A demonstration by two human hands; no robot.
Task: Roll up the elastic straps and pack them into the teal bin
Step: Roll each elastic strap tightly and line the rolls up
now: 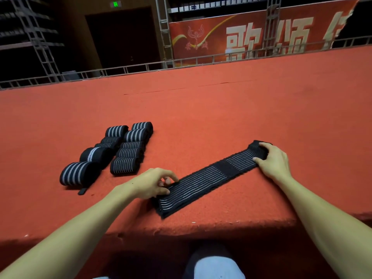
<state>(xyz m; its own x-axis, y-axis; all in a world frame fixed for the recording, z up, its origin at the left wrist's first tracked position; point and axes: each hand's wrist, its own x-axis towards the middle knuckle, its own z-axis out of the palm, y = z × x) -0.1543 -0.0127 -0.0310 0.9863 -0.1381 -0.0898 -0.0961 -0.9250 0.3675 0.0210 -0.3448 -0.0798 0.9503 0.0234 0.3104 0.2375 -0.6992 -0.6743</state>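
- While the elastic strap (pixel 203 181) lies flat on the red carpet (pixel 221 109), its long axis runs diagonally from near-left to far-right
- left hand (pixel 155 183) pinches the near end; right hand (pixel 274 161) curls over the bunched far end
- rolling would likely travel along that axis, from right hand toward left
- finished rolls (pixel 120 150) sit well apart, further left; no teal bin is in view

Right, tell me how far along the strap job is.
Done: about ten rolls lie in two rows on the carpet. In hand: one strap lies flat, left hand pinching its near end, right hand gripping the far end. Left: rolling it and packing everything; no bin is in view.
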